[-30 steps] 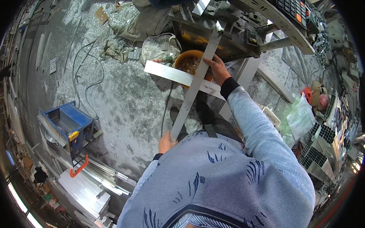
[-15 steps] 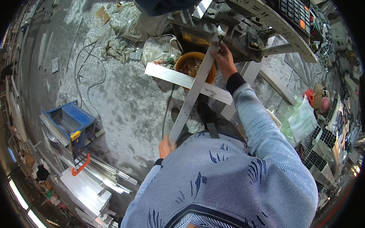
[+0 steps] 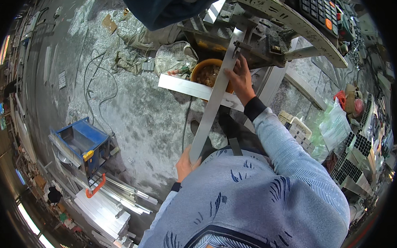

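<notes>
A long flat aluminium bar (image 3: 213,103) slants from my waist up to the machine (image 3: 266,54) at the top. My left hand (image 3: 186,165) is closed round its near end, beside my vest. Near the far end, my right hand (image 3: 241,80) grips the bar's right edge, thumb against its face and fingers partly hidden. The far tip sits at a small dark metal piece of the machine. A second aluminium bar (image 3: 179,85) lies crosswise below the first, over a yellow bucket (image 3: 194,72) with small scraps in it.
At the left stands a blue machine (image 3: 86,134) beside stacked aluminium profiles (image 3: 98,208). A cable (image 3: 101,101) loops on the floor. The bench edge (image 3: 300,26) bears a large calculator (image 3: 319,8). On the right are a white basket (image 3: 297,127) and plastic bags (image 3: 333,126).
The held bar has tilted slightly more upright, its near end shifting right with my left hand. My right hand has slid a little toward me along it, fingers more extended.
</notes>
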Demonstrator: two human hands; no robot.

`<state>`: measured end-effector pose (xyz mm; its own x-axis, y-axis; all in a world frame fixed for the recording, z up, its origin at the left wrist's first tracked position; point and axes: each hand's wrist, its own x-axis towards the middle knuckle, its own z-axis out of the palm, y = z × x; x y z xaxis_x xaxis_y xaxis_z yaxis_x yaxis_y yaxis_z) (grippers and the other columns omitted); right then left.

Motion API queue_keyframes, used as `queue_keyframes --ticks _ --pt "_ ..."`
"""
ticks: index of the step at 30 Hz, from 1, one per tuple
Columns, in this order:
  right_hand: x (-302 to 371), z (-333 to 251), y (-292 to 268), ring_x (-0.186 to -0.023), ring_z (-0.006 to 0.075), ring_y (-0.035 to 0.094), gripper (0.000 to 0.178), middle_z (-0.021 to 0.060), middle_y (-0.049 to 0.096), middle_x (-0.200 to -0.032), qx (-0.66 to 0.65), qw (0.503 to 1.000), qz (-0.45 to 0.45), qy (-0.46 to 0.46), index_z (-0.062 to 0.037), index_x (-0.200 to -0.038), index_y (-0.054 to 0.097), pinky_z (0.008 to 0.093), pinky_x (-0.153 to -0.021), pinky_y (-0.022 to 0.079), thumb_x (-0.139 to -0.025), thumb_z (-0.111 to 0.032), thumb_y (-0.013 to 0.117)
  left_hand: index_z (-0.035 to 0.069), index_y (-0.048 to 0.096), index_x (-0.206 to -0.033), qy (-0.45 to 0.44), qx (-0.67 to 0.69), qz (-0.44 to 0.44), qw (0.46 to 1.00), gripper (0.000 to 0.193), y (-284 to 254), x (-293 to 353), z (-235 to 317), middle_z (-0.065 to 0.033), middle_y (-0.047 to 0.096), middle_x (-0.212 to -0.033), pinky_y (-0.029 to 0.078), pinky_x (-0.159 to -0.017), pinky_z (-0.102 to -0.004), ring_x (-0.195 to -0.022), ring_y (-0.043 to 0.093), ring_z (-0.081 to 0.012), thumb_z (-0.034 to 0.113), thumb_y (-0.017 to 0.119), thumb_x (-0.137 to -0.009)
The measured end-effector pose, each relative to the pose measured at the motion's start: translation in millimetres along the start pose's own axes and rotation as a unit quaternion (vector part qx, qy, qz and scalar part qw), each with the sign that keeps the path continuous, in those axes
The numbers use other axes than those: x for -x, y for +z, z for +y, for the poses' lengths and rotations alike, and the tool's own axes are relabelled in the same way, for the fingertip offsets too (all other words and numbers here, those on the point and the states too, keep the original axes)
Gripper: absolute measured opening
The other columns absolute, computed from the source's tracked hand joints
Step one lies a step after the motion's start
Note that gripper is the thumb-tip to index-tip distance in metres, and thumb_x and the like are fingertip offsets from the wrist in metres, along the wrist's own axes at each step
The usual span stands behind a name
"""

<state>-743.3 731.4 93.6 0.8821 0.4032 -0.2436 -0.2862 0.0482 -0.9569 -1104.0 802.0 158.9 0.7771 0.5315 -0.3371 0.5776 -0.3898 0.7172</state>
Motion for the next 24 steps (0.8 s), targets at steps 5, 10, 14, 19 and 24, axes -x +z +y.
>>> queue_keyframes --ticks 5,10,14,19,24 --pt "31 2 -21 -0.13 0.0284 0.058 0.079 0.0206 0.052 -0.148 0.0 0.999 -0.049 -0.012 -0.0081 -0.16 0.028 0.039 -0.107 0.05 -0.092 -0.002 0.068 0.001 0.054 -0.14 0.043 -0.022 0.01 0.999 0.06 32 -79 30 -0.026 0.068 -0.119 0.056 -0.085 -0.0482 -0.104 0.068 -0.0457 0.021 0.077 -0.088" --pt "31 11 -81 -0.121 0.0231 0.062 0.058 0.0162 0.063 -0.133 0.043 0.997 0.051 0.031 -0.0011 -0.146 0.05 0.0342 -0.102 0.051 -0.092 -0.006 0.07 0.0 0.053 -0.14 0.083 0.027 0.012 0.996 0.061 63 -158 66 -0.0262 0.068 -0.117 0.055 -0.088 -0.0506 -0.106 0.067 -0.0449 0.022 0.076 -0.088" --pt "41 14 -132 -0.11 0.0192 0.065 0.047 0.0127 0.069 -0.12 0.071 0.992 0.083 0.062 0.0012 -0.136 0.058 0.031 -0.095 0.053 -0.091 -0.006 0.069 -0.001 0.056 -0.131 0.128 0.0 0.053 0.99 0.051 81 -204 90 -0.0239 0.071 -0.105 0.056 -0.083 -0.0501 -0.098 0.068 -0.0451 0.023 0.076 -0.09" --pt "64 38 -151 -0.097 0.0164 0.067 0.039 0.0098 0.071 -0.11 0.065 0.986 0.123 0.087 0.0027 -0.127 0.062 0.0299 -0.084 0.054 -0.089 -0.004 0.066 -0.001 0.057 -0.126 0.148 0.016 0.048 0.988 0.044 87 -229 110 -0.0238 0.072 -0.103 0.056 -0.081 -0.049 -0.095 0.07 -0.0442 0.022 0.074 -0.093" --pt "84 54 -141 -0.086 0.0131 0.065 0.031 0.0056 0.069 -0.099 0.021 0.982 0.121 0.141 0.0008 -0.12 0.063 0.028 -0.074 0.053 -0.089 -0.003 0.065 -0.001 0.055 -0.13 0.128 0.013 0.037 0.991 0.046 84 -228 115 -0.0239 0.072 -0.103 0.056 -0.081 -0.0485 -0.096 0.071 -0.0435 0.021 0.073 -0.094"
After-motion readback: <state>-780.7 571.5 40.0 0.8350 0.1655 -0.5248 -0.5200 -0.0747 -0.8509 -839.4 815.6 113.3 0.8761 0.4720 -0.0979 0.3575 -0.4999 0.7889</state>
